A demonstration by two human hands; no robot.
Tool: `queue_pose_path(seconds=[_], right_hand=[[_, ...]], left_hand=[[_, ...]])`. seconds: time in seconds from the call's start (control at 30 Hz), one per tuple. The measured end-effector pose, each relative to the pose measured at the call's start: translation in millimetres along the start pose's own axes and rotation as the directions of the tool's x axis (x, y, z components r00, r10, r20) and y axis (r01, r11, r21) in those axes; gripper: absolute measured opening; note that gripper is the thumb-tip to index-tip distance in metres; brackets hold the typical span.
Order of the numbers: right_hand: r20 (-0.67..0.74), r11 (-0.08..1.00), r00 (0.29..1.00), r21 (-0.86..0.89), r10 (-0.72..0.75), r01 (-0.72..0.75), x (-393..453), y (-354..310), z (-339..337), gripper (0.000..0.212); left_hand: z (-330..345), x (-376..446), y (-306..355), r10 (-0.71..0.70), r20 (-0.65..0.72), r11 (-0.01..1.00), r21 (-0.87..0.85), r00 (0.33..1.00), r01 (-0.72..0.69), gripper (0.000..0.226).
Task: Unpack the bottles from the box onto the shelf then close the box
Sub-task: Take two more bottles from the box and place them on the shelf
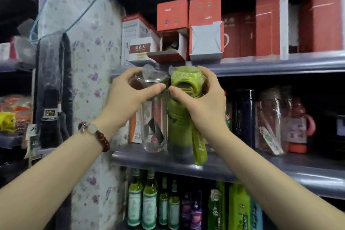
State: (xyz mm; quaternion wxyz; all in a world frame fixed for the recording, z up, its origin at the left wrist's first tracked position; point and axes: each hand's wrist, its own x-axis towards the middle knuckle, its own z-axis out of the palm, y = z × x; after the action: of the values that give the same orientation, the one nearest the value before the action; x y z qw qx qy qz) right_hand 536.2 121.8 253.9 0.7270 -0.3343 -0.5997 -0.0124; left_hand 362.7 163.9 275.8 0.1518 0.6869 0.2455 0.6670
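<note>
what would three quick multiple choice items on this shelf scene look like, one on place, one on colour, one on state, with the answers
1. Where do the two held bottles stand?
A. on the top shelf
B. on the middle shelf
C. on the floor

2. What colour is the bottle under the right hand?
A. green
B. blue
C. white

3. What is the left hand doing?
A. hanging idle
B. pointing at a box
C. holding the clear bottle's top

Answers:
1 B: both bases rest at the middle shelf front edge.
2 A: the right hand has its grip round the lid of the green bottle.
3 C: the left hand curls round the lid of the clear bottle.
</note>
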Motion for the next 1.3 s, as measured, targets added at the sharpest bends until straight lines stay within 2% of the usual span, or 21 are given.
queue_pose_path(seconds=[0.17,0.37,0.57,0.67,0.77,0.83,0.9,0.97,1.17,1.3], right_hand=[[-0.086,0.997,0.994,-0.047,-0.063,0.059,1,16,-5,0.072],[-0.087,0.994,0.995,-0.106,-0.042,0.033,2,43,-12,0.074],[-0.086,0.994,0.994,-0.078,0.075,-0.082,20,58,-5,0.072],[-0.066,0.985,0.988,-0.091,0.141,-0.147,32,64,0,0.07],[-0.072,0.971,0.978,-0.123,0.196,-0.204,43,73,2,0.07],[-0.075,0.961,0.97,-0.139,0.232,-0.24,51,79,5,0.077],[-0.077,0.953,0.964,-0.149,0.254,-0.263,59,84,9,0.08],[-0.087,0.951,0.961,-0.145,0.262,-0.272,64,88,14,0.079],[-0.101,0.939,0.948,-0.142,0.301,-0.313,73,104,19,0.079],[-0.004,0.931,0.961,-0.244,0.278,-0.27,71,111,18,0.071]], left_hand=[[27,-4,-21,0.092,-0.03,0.995,0.037,0.995,-0.091,0.073],[52,-7,-52,0.095,0.02,0.993,0.075,0.995,-0.096,0.075],[70,7,-74,-0.027,-0.061,0.998,0.059,0.998,0.03,0.062],[75,19,-81,-0.081,-0.112,0.994,0.058,0.99,0.088,0.076],[78,31,-88,-0.124,-0.117,0.99,0.056,0.985,0.132,0.077],[78,37,-91,-0.162,-0.113,0.984,0.059,0.98,0.17,0.069],[76,44,-94,-0.202,-0.111,0.976,0.058,0.973,0.209,0.044],[74,53,-99,-0.237,-0.098,0.97,0.025,0.967,0.24,0.033],[78,73,-123,-0.307,-0.008,0.95,-0.062,0.952,0.306,0.048],[85,79,-131,-0.374,0.123,0.911,-0.138,0.919,0.389,0.101]])
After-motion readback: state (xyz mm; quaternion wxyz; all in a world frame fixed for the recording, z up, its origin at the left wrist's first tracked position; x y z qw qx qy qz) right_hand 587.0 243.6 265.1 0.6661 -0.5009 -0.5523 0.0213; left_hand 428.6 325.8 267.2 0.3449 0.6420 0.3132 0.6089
